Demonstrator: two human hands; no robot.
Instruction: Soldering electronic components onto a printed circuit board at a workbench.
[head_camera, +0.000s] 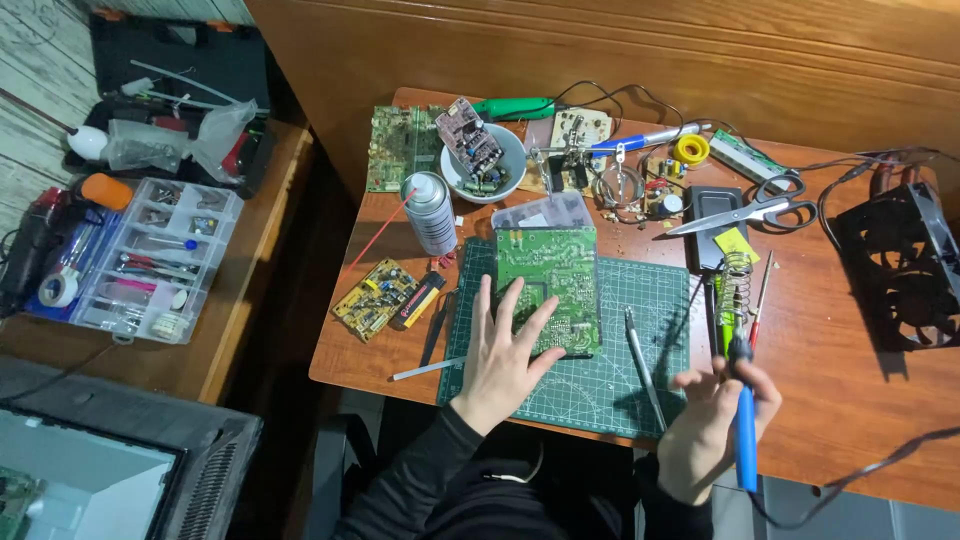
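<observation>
Left hand (503, 352) spread flat on green circuit board (549, 283), right hand (716, 418) gripping blue soldering iron (744, 420) near its coiled stand (734, 283); hot tip could burn nearby fingers

Left hand (503, 352) flat on green circuit board (549, 282); right hand (712, 420) grips blue soldering iron (743, 415).

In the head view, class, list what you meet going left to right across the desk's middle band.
Yellow circuit board → spray can → green circuit board under the left hand → tweezers → soldering iron in the right hand → black fan.
</observation>
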